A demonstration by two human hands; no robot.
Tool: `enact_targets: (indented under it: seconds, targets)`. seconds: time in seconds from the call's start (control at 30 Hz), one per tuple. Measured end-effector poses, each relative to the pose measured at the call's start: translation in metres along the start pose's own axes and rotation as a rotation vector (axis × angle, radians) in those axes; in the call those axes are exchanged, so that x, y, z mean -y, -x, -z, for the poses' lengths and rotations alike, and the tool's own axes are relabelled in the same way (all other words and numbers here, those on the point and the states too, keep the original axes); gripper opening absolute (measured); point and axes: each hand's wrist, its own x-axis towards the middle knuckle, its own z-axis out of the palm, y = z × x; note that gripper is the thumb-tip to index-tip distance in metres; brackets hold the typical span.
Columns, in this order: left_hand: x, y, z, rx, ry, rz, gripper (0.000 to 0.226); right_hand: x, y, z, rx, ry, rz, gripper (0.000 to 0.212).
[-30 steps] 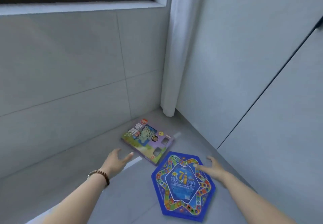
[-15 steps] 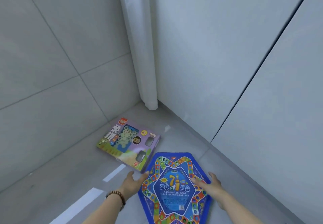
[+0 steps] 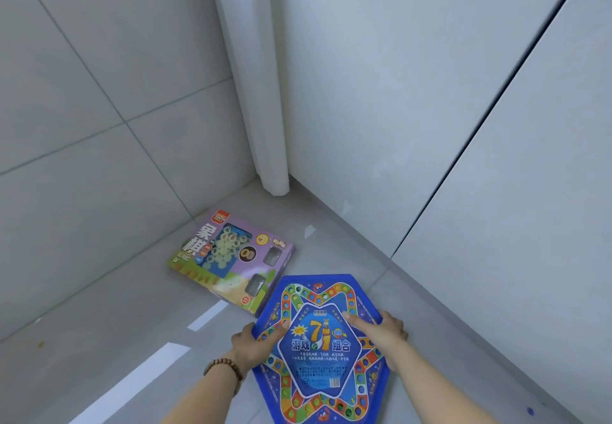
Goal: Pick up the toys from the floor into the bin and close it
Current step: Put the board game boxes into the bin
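Your left hand (image 3: 255,341) grips the blue hexagonal game board (image 3: 319,354) at its 9 o'clock edge and your right hand (image 3: 385,331) grips the 3 o'clock edge, with both thumbs laid over the printed face and the fingers hidden beneath. In the head view the board sits at 6 o'clock; you cannot tell whether it is clear of the floor (image 3: 109,317). At its 11 o'clock the purple chess box (image 3: 231,258) lies flat beside the tiled wall (image 3: 82,125), and the board's edge overlaps the box's near corner. A white curtain (image 3: 255,92) hangs at 12 o'clock. A bead bracelet (image 3: 225,369) circles your left wrist.
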Motion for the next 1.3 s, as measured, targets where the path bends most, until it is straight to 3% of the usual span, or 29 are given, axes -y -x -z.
enact_targets:
  seconds: [0.2, 0.33, 0.47, 0.63, 0.7, 0.8, 0.97, 1.03, 1.17, 1.3]
  targets:
    - [-0.036, 0.046, 0.025, -0.038, 0.104, -0.180, 0.077, 0.046, 0.040, 0.029, -0.029, -0.107, 0.144, 0.090]
    - [-0.062, 0.101, 0.075, -0.176, 0.163, -0.334, 0.062, 0.097, 0.090, 0.038, 0.017, -0.214, 0.272, 0.096]
    - [-0.066, 0.170, 0.144, -0.322, 0.323, -0.459, 0.051, 0.152, 0.161, 0.038, 0.102, -0.261, 0.463, 0.077]
    - [-0.029, 0.254, 0.247, -0.495, 0.462, -0.554, 0.050, 0.218, 0.281, 0.007, 0.342, -0.332, 0.706, 0.078]
    - [0.000, 0.287, 0.292, -0.566, 0.559, -0.590, 0.049, 0.238, 0.327, -0.017, 0.426, -0.364, 0.769, 0.072]
    - [0.064, 0.326, 0.359, -0.674, 0.713, -0.586, 0.043, 0.257, 0.390, -0.073, 0.552, -0.380, 0.790, 0.079]
    - [0.212, 0.363, 0.446, -0.873, 1.053, -0.509, 0.043, 0.255, 0.497, -0.195, 0.829, -0.193, 0.802, 0.048]
    - [0.274, 0.371, 0.467, -0.923, 1.138, -0.463, 0.045, 0.244, 0.534, -0.248, 0.918, -0.092, 0.806, 0.048]
    - [0.393, 0.379, 0.496, -1.026, 1.154, -0.342, 0.049, 0.211, 0.595, -0.353, 0.994, 0.101, 0.804, 0.052]
    - [0.495, 0.377, 0.510, -1.108, 1.141, -0.196, 0.032, 0.174, 0.640, -0.455, 1.038, 0.311, 0.822, 0.046]
